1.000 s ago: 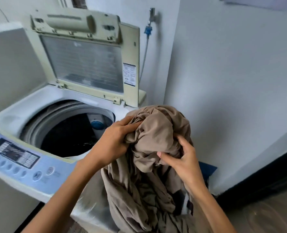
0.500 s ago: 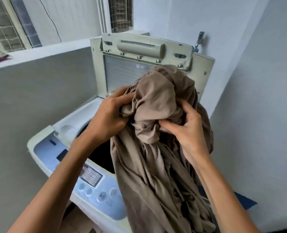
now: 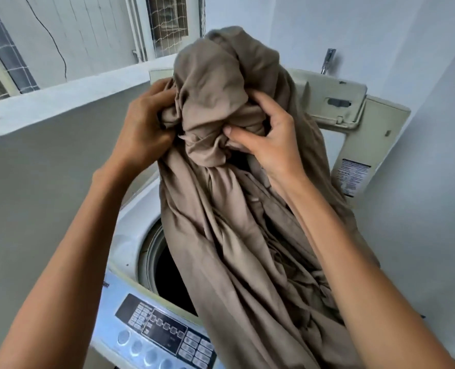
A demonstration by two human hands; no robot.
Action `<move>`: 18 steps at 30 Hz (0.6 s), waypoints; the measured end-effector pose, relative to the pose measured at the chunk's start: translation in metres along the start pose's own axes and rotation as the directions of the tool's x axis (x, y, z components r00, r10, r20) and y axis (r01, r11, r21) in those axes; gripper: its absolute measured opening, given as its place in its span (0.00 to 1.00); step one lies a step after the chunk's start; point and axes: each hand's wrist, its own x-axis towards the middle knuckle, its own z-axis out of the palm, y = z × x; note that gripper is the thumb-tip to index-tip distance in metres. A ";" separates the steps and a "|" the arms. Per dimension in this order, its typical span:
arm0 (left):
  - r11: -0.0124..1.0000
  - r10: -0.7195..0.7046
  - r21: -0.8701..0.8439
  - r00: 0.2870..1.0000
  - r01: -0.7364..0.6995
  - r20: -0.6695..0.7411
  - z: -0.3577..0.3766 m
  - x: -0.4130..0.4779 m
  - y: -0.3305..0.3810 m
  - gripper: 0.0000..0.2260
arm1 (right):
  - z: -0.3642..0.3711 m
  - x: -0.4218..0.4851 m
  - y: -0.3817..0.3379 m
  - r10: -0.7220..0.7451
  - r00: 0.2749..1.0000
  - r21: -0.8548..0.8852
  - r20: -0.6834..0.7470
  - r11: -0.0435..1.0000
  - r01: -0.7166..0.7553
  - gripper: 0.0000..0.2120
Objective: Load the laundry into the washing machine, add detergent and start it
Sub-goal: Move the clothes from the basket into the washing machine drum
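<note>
A large bundle of taupe cloth [image 3: 229,214] hangs in front of me, bunched at the top and draping down over the top-loading washing machine [image 3: 130,230]. My left hand [image 3: 143,126] grips the bunched cloth from the left, and my right hand [image 3: 269,137] grips it from the right. The machine's lid [image 3: 354,123] stands raised behind the cloth. The dark drum opening [image 3: 167,280] shows below left of the cloth. The control panel [image 3: 162,328] with its buttons lies at the machine's front edge.
A grey wall with a white ledge [image 3: 61,97] runs along the left. A water tap [image 3: 329,59] sits on the wall behind the lid. White walls close in at the back and right.
Both hands have lifted the cloth bundle higher and over the machine's opening. The view has tilted up and moved closer to the machine.
</note>
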 end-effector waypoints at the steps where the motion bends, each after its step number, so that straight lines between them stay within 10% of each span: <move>1: 1.000 -0.001 -0.004 1.000 0.001 0.011 0.003 0.002 -0.013 0.11 | 0.004 0.007 0.007 0.014 1.000 -0.001 -0.003 1.000 -0.014 0.22; 11: 0.998 -0.048 0.065 0.921 0.024 0.386 0.092 -0.088 -0.114 0.13 | -0.009 -0.039 0.167 0.376 0.926 -0.224 -0.034 0.900 -0.373 0.29; 18: 0.948 -0.298 0.309 0.522 0.068 0.799 0.138 -0.160 -0.158 0.25 | -0.037 -0.086 0.217 0.733 0.662 -0.587 0.156 0.608 -0.535 0.28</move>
